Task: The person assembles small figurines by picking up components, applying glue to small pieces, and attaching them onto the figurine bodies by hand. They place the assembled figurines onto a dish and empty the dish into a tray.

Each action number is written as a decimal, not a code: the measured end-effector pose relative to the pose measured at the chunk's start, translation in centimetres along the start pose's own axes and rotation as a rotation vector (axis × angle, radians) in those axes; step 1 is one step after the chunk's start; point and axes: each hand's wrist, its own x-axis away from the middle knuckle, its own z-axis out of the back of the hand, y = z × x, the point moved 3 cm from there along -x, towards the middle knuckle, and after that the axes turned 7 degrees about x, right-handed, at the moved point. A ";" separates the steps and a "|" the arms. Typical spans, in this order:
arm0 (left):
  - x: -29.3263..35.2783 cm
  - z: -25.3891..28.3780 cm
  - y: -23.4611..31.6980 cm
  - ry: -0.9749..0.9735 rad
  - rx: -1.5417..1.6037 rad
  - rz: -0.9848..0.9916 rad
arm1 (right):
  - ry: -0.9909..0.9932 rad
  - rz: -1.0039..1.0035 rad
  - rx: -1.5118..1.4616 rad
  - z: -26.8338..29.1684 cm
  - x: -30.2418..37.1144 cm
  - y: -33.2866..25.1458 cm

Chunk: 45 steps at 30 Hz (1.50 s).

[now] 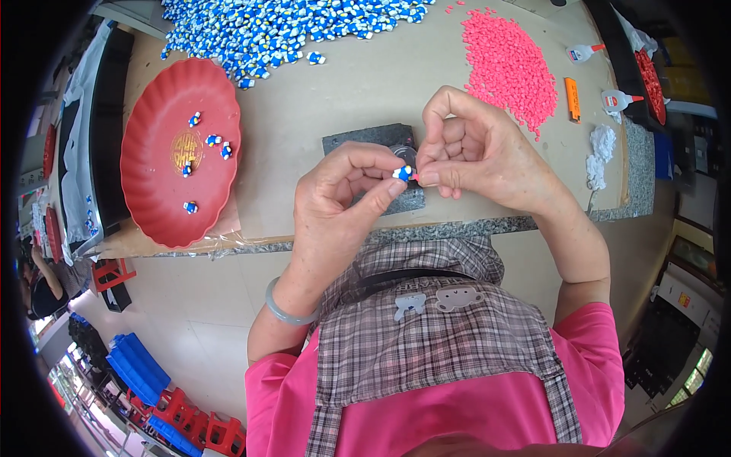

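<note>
Two close pinches at one small figure [402,174]

The left hand [335,194] has thumb and forefinger closed on the blue-and-white figure, which sits right at the fingertips, perhaps so that most of it stays in sight. The right hand [487,156] pinches too, and what it grips seems to be a pink bit [416,177] at the figure's edge; the fingers cover much of it, so I can't tell whether the two are joined. Its other fingers curl loosely, probably to keep them out of the way.

Under the hands lies a dark block [354,141] with a round clear dish [403,154] on it, presumably put there to be close to both hands. On the left of the desk [320,95], a red tray [156,206] with a fluted rim holds five similar figures, spread apart; its raised side likely keeps them from rolling off.

Farther out, the blue heap [304,19] and the pink heap [510,68] lie well apart, which I'd guess keeps the kinds from mixing. Past the pink one are an orange cutter [572,99], two glue bottles [582,53] [618,100] and crumpled tissue [601,152], all near the right edge.
</note>
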 end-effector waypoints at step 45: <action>-10.7 6.6 0.3 0.266 -1.130 -0.310 | 0.460 0.297 1.222 6.8 3.5 4.6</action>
